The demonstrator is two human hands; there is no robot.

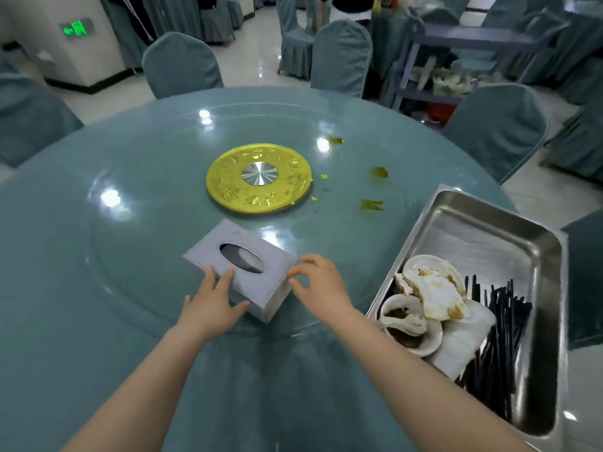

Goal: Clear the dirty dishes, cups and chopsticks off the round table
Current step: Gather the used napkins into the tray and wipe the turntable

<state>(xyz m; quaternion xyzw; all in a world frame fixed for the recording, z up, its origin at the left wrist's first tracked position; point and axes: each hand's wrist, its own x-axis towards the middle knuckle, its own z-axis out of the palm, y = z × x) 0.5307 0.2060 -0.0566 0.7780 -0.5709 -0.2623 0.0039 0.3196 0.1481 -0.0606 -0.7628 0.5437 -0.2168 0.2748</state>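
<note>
Both hands are on the grey rectangular tissue box [240, 267] near the desk's front: the left hand [217, 303] grips its near-left corner, thumb curled round the side, and the right hand [321, 287] has loosely bent fingertips at its right end, pinching nothing. Clearing looks nearly finished, since the round teal desk [98, 256] with its glossy glass turntable and embossed gold centre disc [259, 177] carries only the box and greenish food scraps [372, 205]. Stained white porcelain bowls [424, 308] and thin black chopsticks [499, 337] lie in the shiny rectangular steel tray [489, 243] at the right edge.
</note>
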